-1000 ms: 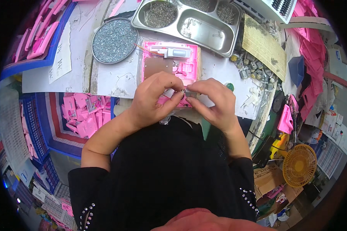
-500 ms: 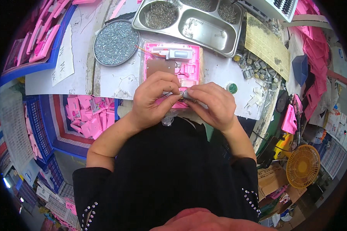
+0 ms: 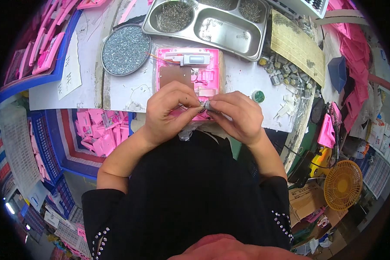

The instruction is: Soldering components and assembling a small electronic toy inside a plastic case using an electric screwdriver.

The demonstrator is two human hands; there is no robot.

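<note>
A pink plastic casing (image 3: 210, 65) lies in front of me, with a brown board (image 3: 173, 77), a grey-white module (image 3: 197, 60) and thin coloured wires on it. Over its near edge both my hands meet, fingertips almost touching. My right hand (image 3: 238, 115) is closed in a pinch on a small grey metal part (image 3: 207, 105), mostly covered by the fingers. Thumb and forefinger of my left hand (image 3: 171, 110) pinch something tiny right beside that part; its kind is hidden.
Beyond the casing stand a round tray of small screws (image 3: 125, 50) and a steel compartment tray (image 3: 223, 32) holding springs. Small grey motor-like parts (image 3: 286, 71), white plastic pieces (image 3: 286, 106) and a green-topped round container (image 3: 258, 96) lie right. Pink parts fill a bin (image 3: 102, 132) at left.
The view has shifted slightly, so the trays and casing sit a little further left. Both hands keep their pinch at the casing's near edge, with only small finger movement.
</note>
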